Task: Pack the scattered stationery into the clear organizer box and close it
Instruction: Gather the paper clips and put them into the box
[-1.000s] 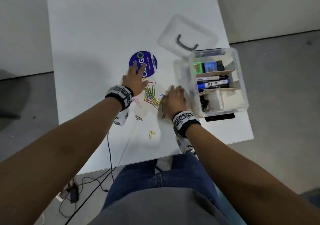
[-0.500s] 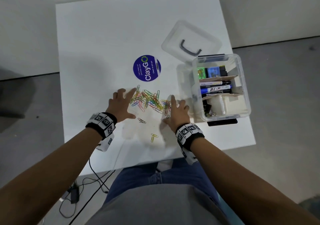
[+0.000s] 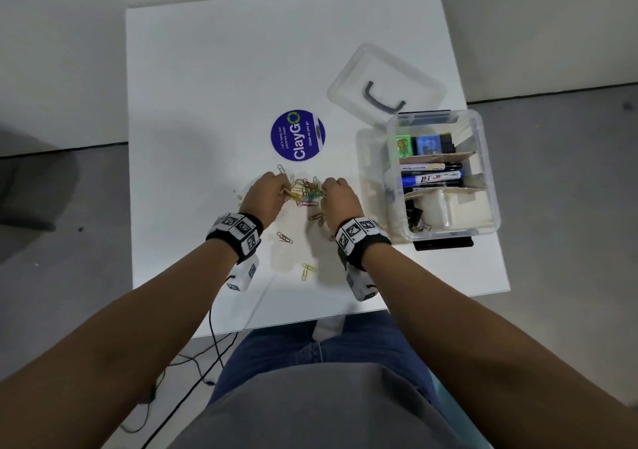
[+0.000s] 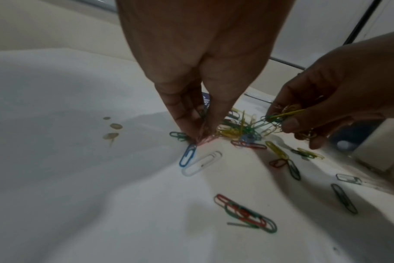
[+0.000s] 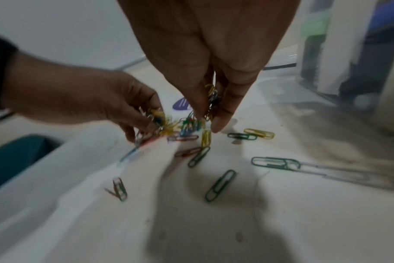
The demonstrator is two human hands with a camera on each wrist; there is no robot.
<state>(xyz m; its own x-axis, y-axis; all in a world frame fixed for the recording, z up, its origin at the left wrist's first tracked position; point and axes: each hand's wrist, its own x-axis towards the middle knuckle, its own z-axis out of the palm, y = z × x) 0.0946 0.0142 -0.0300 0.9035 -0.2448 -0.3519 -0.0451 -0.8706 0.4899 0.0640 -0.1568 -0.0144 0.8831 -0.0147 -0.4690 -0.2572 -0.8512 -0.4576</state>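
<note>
Gathering paper clips from both sides of one pile on the white tabletop (image 3: 207,86).

The left hand (image 3: 264,194) pinched a few clips at the pile of paper clips (image 3: 305,191) with curled fingertips; the right hand (image 3: 340,198) gripped a small bunch of clips between thumb and fingers. Loose clips (image 3: 284,238) lay nearer the person. The clear organizer box (image 3: 483,186) stood open at the right, markers (image 3: 431,177) in its middle compartment, its lid (image 3: 385,79) lying just behind it beside a round purple sticker (image 3: 298,136).
</note>
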